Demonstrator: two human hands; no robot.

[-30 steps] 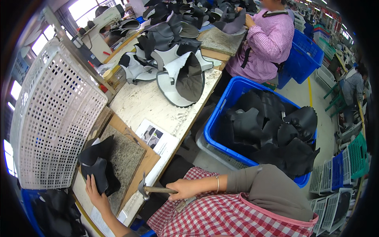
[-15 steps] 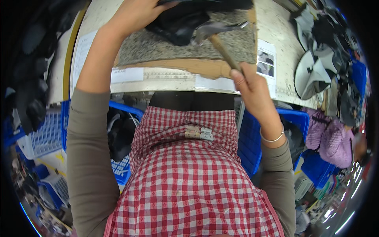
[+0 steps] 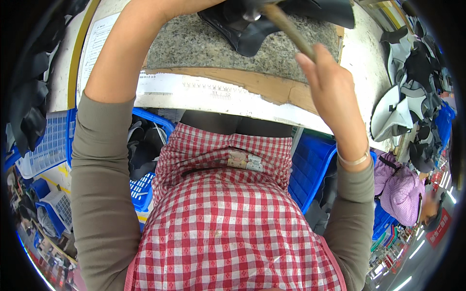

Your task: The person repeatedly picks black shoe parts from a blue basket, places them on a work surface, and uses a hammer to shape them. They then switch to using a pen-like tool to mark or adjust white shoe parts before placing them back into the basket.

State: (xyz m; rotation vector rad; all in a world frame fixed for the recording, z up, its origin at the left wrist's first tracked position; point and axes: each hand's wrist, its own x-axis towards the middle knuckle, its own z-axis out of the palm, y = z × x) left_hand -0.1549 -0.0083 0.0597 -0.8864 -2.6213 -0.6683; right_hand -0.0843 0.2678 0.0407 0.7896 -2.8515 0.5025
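Black piece (image 3: 240,36), smooth | speckled slab (image 3: 182,53) | right hand (image 3: 331,80) gripping wooden-handled hammer (image 3: 291,33) | left hand (image 3: 191,5) unclear

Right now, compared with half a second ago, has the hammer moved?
Yes: the hammer appears farther left and farther from the near edge of the speckled slab.

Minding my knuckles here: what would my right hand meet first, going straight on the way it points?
Your right hand would likely meet the black piece on the speckled slab first, though depth is unclear.
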